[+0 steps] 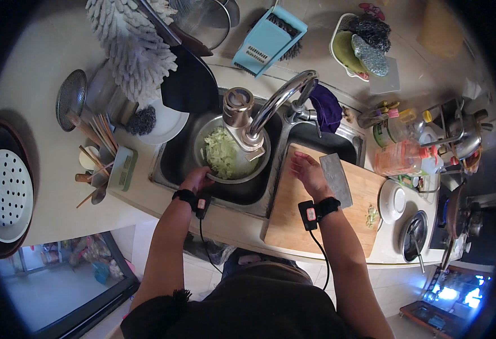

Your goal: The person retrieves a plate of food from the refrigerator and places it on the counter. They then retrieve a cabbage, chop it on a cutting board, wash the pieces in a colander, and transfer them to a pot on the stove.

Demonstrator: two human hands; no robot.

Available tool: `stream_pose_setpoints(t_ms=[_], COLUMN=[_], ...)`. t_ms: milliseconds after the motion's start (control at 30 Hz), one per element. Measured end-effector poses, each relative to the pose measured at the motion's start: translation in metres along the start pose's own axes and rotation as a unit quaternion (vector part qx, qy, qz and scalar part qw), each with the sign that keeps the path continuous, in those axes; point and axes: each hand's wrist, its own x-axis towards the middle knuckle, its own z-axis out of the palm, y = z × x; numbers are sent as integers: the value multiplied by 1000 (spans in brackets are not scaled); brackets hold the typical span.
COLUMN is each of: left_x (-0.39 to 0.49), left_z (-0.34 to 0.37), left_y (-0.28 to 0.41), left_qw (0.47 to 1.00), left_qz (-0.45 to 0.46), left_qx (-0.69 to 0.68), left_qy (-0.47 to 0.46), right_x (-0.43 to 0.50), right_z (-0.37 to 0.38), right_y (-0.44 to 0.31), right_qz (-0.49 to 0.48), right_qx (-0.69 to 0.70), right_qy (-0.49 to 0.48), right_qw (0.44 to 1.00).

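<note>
My left hand [197,179] is at the near left rim of a metal bowl [241,181], its fingers partly hidden by the rim. Chopped pale green vegetable [220,154] lies in the bowl, which sits in the left sink basin under a chrome faucet [279,97] with a filter head [238,108]. Above a wooden cutting board [288,216] my right hand [309,171] hovers, fingers apart and holding nothing. Just right of it a cleaver blade [336,180] rests on the board; its handle cannot be made out. A few vegetable scraps [372,216] lie at the board's right.
The board partly covers the right basin [322,142]. Left of the sink stand a utensil holder [123,168] and a white plate [167,125]. On the right are a white bowl [393,201], a dark bowl with a spoon [414,237], bottles [396,157] and a stove [440,224].
</note>
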Motion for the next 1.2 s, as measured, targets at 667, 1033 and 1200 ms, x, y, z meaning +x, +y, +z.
stream_pose_setpoints(t_ms=[667, 1033, 1200], left_x=[-140, -176, -181], left_z=[32, 21, 29], left_y=[36, 25, 18], left_qw=[999, 998, 998], left_qz=[-13, 28, 27], left_qx=[30, 23, 46], left_qy=[-25, -49, -36], right_x=[-32, -43, -30], right_z=[148, 159, 177], right_y=[27, 60, 37], right_qz=[-270, -331, -5], right_qx=[-871, -790, -893], right_qy=[-200, -188, -193], right_qw=[358, 481, 406])
